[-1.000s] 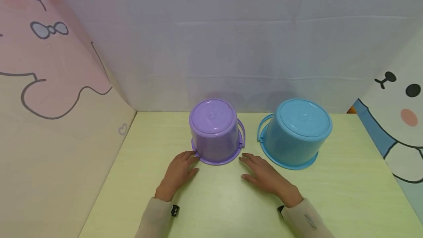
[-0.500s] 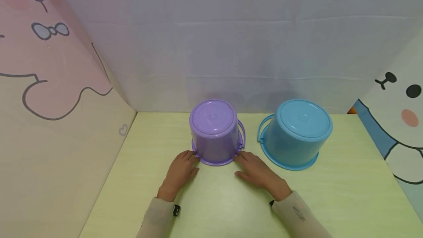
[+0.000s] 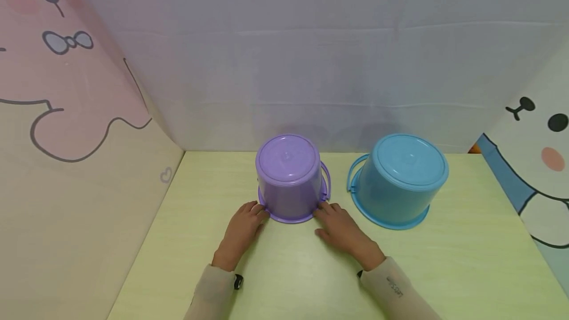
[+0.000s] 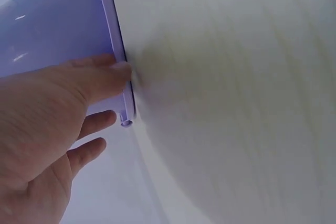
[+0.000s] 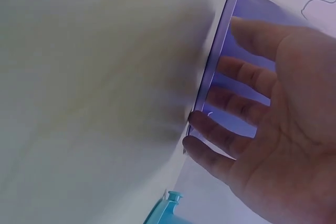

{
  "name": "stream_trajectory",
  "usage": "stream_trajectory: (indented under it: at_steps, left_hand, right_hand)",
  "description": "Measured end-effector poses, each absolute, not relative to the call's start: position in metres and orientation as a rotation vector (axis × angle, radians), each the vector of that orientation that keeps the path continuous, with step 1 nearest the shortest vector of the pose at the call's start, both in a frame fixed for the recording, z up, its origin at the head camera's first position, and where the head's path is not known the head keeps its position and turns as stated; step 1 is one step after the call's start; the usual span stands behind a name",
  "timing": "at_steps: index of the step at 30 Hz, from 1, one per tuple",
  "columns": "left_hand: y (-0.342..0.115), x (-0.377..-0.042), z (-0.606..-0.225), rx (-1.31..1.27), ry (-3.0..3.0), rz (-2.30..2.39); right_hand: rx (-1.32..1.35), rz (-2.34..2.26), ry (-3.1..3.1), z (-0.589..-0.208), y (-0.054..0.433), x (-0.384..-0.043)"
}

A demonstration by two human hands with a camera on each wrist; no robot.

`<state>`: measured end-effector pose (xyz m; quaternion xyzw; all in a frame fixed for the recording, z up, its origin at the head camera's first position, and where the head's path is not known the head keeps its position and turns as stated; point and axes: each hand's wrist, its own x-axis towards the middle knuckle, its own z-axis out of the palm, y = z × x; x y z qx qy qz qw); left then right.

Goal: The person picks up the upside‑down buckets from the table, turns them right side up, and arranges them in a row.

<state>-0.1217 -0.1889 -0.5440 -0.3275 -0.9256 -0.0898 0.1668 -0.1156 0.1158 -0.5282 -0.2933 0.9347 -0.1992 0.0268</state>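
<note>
Upside down on the table stands a purple bucket (image 3: 288, 162), its handle (image 3: 328, 181) hanging at its right side. My left hand (image 3: 242, 227) touches the rim at the front left with loosely extended fingers. In the left wrist view, the thumb of the left hand (image 4: 42, 108) lies against the rim and the other fingers are spread. At the front right of the same rim is my right hand (image 3: 342, 230). The right wrist view shows the right hand (image 5: 299, 103) with fingers apart and slightly bent, the fingertips along the purple rim (image 5: 216, 51).
To the right, a light blue bucket (image 3: 408, 177) also stands upside down, its handle (image 3: 352, 174) on the left side. A pale cloth wall (image 3: 284, 63) rises behind the yellow-green table (image 3: 289, 280). Printed panels stand at the left (image 3: 66, 162) and right (image 3: 524, 162).
My right hand has moved left, from just beside the purple bucket onto its rim. The left hand has stayed at the rim with its thumb drawn in a little. Both buckets stand where they were.
</note>
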Motion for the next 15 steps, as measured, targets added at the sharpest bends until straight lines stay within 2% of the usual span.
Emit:
stream_trajectory:
  at_steps: [15]
  left_hand:
    - [-0.1841,-0.1229,-0.5451,-0.891,-2.740,-0.251]
  right_hand:
    - [-0.880,-0.596,2.938,-0.5327,0.1103,-0.1206]
